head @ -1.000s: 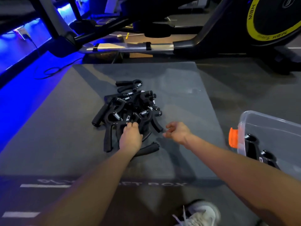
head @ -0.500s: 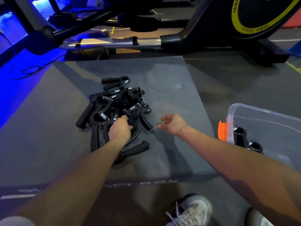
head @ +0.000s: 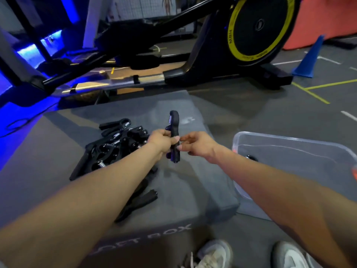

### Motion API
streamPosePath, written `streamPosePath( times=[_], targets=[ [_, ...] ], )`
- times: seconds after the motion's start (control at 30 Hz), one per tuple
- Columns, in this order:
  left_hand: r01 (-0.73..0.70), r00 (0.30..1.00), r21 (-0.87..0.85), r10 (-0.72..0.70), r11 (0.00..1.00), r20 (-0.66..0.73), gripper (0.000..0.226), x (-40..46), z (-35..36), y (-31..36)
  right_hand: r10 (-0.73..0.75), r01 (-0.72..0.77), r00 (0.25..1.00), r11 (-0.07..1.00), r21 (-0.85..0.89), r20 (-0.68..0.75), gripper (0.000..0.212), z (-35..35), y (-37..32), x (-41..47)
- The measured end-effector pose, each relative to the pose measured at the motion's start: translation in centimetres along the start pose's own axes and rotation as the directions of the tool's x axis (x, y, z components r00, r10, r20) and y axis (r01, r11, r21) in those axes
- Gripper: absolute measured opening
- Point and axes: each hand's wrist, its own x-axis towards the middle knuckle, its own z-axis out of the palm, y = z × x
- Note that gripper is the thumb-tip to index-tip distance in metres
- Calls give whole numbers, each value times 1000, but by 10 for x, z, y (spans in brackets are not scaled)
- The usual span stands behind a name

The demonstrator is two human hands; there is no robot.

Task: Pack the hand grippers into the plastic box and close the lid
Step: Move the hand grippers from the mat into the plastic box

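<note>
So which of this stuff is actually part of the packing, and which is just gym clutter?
Part of the job:
- gripper held upright in the left hand
- right hand, fingers reaching toward it
- pile of grippers on the soft box
- clear plastic box, lid off

Just lying about:
- exercise machine
- blue cone
- cable on the floor

A pile of hand grippers (head: 116, 149) lies on the left part of the foam box (head: 183, 192). To the right of it, on the floor, stands the plastic box (head: 293, 151). Behind both stands an exercise machine (head: 222, 60), with a cone (head: 309, 57) to its right. Two shoes (head: 212, 254) are in front.
</note>
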Motion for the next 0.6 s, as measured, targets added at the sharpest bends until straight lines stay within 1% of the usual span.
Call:
streamPosePath(
  times=[0.07, 0.17, 0.23, 0.33, 0.4, 0.47, 0.53, 0.6],
  targets=[
    [1, 999, -58, 1, 998, 38, 22, -4, 20, 17, -23, 23, 999, 1000, -6, -22, 15, -18, -2, -11],
    [-6, 996, -101, 15, 995, 86, 27, -9, 54, 37, -61, 55, 990, 997, -52, -128, 33, -47, 0, -25],
    [-22, 994, -103, 32, 994, 104, 29, -15, 80, 48, -69, 50, 972, 995, -91, -223, 37, -66, 4, -35],
    [-53, 992, -51, 58, 997, 109, 31, -18, 124, 54, -52, 11, 939, 993, -120, -341, 38, -99, 15, -50],
    [-67, 987, -38, 71, 997, 141, 31, -14, 157, 54, -25, -51, 915, 983, -178, -402, 35, -122, 25, -61],
    [-97, 979, -5, 97, 995, 180, 31, -16, 189, 54, 15, -166, 879, 947, -276, -477, 30, -149, 36, -72],
    [-156, 964, 62, 139, 986, 226, 31, -25, 215, 53, 80, -265, 847, 921, -287, -525, 24, -176, 49, -81],
    [-245, 935, 141, 196, 959, 296, 22, -29, 239, 48, 156, -353, 818, 897, -268, -554, 8, -201, 65, -87]
  ],
)
